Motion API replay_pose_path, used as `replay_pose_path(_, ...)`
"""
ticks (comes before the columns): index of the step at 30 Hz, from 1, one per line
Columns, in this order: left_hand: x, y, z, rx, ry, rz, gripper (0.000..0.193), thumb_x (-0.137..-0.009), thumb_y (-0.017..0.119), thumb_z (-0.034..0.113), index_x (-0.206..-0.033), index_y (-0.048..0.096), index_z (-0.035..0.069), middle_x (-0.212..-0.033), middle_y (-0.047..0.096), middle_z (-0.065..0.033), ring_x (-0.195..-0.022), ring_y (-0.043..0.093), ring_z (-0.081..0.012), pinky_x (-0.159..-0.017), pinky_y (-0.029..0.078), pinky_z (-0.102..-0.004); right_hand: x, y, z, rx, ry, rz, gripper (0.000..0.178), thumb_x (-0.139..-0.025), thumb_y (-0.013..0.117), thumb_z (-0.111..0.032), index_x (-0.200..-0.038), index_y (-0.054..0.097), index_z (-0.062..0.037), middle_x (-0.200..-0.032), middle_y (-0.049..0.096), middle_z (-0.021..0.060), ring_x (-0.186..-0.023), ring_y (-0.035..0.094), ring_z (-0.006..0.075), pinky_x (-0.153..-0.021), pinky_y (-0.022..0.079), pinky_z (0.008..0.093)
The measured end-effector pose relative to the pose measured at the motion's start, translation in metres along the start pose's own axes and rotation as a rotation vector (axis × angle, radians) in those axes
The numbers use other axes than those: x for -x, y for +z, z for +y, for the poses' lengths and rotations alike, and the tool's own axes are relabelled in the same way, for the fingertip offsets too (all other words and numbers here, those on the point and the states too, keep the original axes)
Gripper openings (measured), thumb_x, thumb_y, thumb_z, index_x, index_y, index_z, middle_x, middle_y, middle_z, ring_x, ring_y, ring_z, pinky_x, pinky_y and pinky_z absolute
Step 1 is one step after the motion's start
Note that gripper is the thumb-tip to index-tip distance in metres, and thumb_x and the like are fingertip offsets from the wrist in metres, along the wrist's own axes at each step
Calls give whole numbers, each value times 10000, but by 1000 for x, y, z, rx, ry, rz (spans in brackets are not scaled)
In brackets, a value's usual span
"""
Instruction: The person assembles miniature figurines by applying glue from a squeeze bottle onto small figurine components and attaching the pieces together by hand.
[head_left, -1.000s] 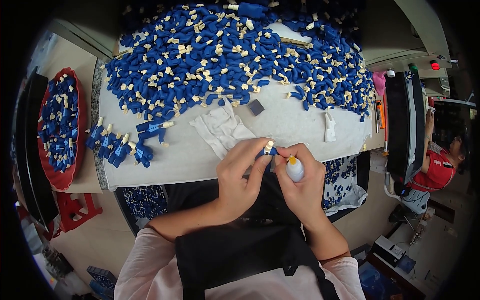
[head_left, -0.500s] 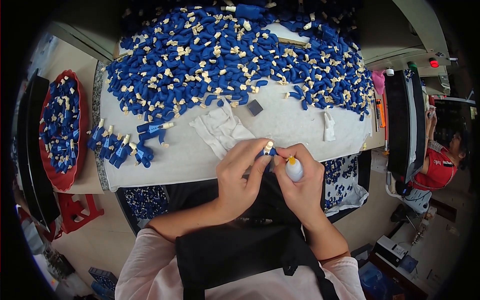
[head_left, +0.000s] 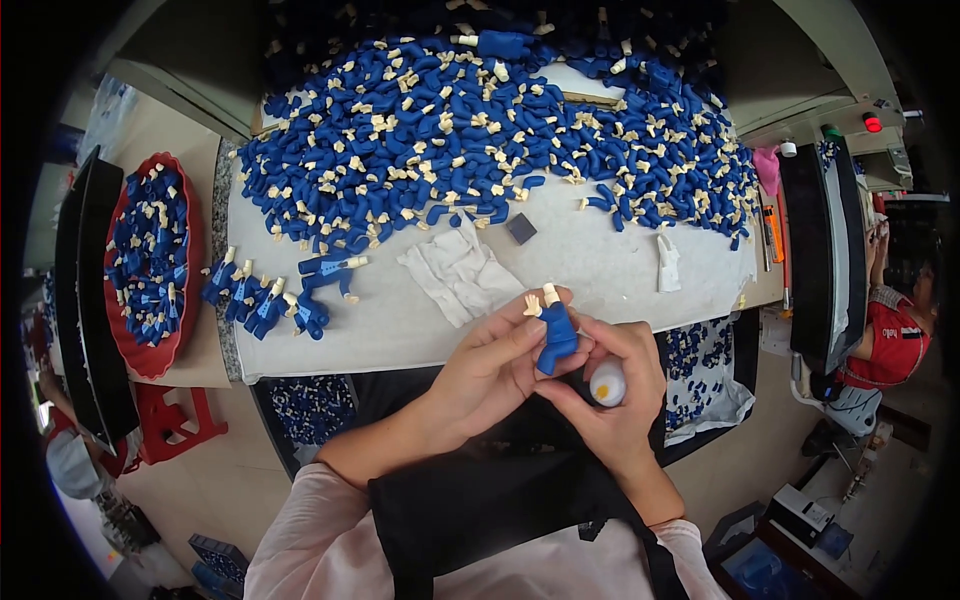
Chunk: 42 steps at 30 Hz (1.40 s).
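- Workshop bench w/ pale cloth-covered table [head_left: 600, 270] fills the far half of my view; big heap of blue figure parts [head_left: 480, 130] w/ cream ends spread across its far side
- Left of table: red tray [head_left: 190, 300] loaded w/ more blue parts; short row of blue pieces [head_left: 265, 300] lies on the table's near-left part
- White rag [head_left: 455, 275] crumpled mid-table; small dark square block [head_left: 520, 228] just beyond it; small white bottle-like item [head_left: 667, 265] further right
- Another person in a red top sits at far right edge, not my hands
- Left hand [head_left: 490, 370] closed around a blue figure piece [head_left: 557, 335]; thumb & fingers pinch its lower body; firm hold, no gap seen
- Piece sits upright, long axis running near-to-far, cream ends pointing to the far side, just near of the table edge, above my lap
- Right hand [head_left: 615, 385] curled shut round a small white bottle [head_left: 607, 382] w/ orange-yellow tip; tip faces up toward cam
- Key relation: blue piece lies just left & slightly far of the bottle tip, nearly touching; both hands pressed together; left hand carries the piece, right is nearer the bottle
- Dark apron below covers my lap
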<state>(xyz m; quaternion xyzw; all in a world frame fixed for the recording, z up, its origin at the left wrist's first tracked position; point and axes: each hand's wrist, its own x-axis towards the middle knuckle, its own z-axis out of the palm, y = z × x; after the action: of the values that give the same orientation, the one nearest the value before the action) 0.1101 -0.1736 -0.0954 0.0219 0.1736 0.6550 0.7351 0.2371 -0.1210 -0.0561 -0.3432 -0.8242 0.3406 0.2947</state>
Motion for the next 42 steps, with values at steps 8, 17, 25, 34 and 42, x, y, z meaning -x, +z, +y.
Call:
replay_pose_path(8,-3,-3,-10,132,-51,-5,391,-845,455,154,-1193,341,20,-1081,482,-104,-1009,486,-187,-878,402,-343,5,3,-1,67,-42,116,483,-502,760,-65,-941,564,-24,-777,473,83,-666,481,175,-552,412,241)
replay_pose_path(17,-3,-8,0,263,-155,-152,391,-842,429,319,-1126,413,51,-1148,446,-156,-1022,479,-233,-855,408,-370,7,2,-3,36,-117,109,451,-539,719,-31,-970,588,-42,-790,476,69,-647,527,154,-486,437,221)
replay_pose_path(25,-6,-11,4,128,-199,-151,318,-832,453,309,-1044,467,73,-1115,472,-153,-912,540,-236,-762,455,-343,7,-6,-3,101,-165,26,453,-543,716,-46,-976,585,-39,-801,483,74,-637,517,156,-498,441,234)
replay_pose_path(34,-6,-8,2,99,-225,-13,298,-831,465,311,-1025,471,85,-1090,491,-125,-898,546,-173,-753,454,-293,4,-8,-7,117,-90,-7,489,-511,717,-17,-979,576,-43,-814,462,81,-649,503,160,-517,433,232)
replay_pose_path(42,-5,-5,4,-9,-11,-89,242,-824,495,232,-1000,479,66,-1096,487,-135,-955,519,-185,-796,433,-293,3,-1,2,88,-181,60,425,-566,704,-33,-973,579,-27,-927,527,105,-670,538,177,-554,456,246)
